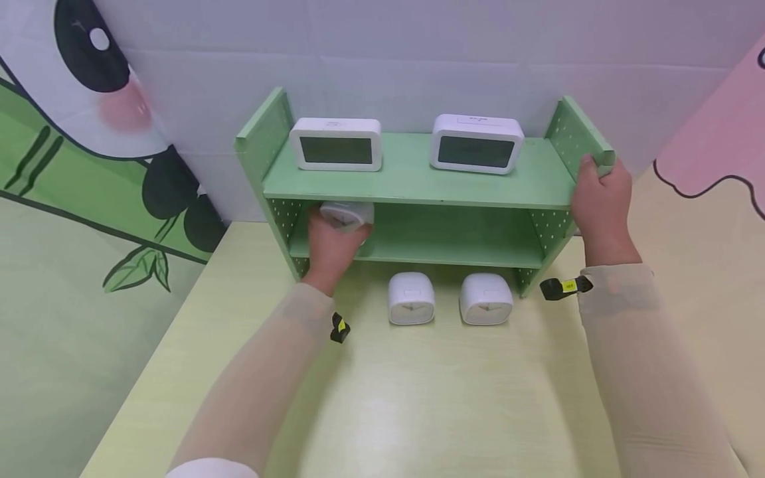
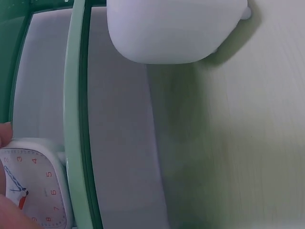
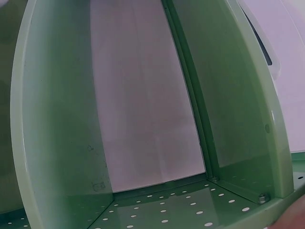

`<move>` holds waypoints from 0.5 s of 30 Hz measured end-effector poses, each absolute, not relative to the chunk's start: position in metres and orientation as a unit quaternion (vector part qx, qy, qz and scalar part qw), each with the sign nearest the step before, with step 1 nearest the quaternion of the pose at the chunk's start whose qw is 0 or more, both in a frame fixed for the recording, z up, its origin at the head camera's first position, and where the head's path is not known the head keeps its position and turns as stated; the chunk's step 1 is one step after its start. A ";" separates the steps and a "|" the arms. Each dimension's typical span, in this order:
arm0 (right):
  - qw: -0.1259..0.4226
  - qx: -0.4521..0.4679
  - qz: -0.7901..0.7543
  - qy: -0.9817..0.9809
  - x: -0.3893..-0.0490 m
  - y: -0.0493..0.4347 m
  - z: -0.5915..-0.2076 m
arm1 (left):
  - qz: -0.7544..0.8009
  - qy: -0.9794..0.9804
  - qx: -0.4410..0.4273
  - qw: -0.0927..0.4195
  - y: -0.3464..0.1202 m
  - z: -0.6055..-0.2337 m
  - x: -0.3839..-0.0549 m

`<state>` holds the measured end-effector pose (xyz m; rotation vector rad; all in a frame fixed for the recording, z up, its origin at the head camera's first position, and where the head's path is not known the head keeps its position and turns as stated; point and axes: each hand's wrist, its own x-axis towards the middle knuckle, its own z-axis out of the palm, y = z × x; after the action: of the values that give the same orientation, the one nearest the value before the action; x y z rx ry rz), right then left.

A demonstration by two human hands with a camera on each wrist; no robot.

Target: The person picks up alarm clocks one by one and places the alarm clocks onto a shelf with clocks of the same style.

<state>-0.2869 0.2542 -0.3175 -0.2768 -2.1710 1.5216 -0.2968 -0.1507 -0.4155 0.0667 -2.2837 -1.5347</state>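
On the middle board of a green shelf rack (image 1: 454, 232), toward its left end, my left hand (image 1: 333, 247) grips a small white analog clock (image 1: 349, 214). The left wrist view shows that clock's dial (image 2: 40, 191) with red numerals, close beside the green board edge, with fingertips (image 2: 5, 133) on its side. My right hand (image 1: 603, 206) holds the front upper corner of the rack's right side panel (image 1: 582, 136). A sliver of that hand appears at the lower right of the right wrist view, against the perforated panel (image 3: 186, 210).
Two white digital clocks, one left (image 1: 337, 145) and one right (image 1: 477, 145), stand on the top board. Below, two rounded white clocks, one left (image 1: 411, 299) and one right (image 1: 487, 299), sit on the pale wooden table (image 1: 406, 405) by the rack's front. A wall (image 1: 418, 73) rises behind.
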 end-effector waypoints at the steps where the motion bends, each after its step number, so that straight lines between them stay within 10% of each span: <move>1: 0.237 -0.101 0.553 -0.792 -0.287 0.254 -0.318 | -0.546 -0.815 0.030 0.192 -0.150 -0.415 -0.296; 15: 0.228 -0.104 0.567 -0.784 -0.285 0.252 -0.315 | -0.521 -0.808 0.017 0.274 -0.132 -0.421 -0.248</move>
<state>-0.2854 0.2520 -0.3155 -0.2861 -2.1597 1.5620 -0.2483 -0.1317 -0.4205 0.0453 -2.1744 -1.4017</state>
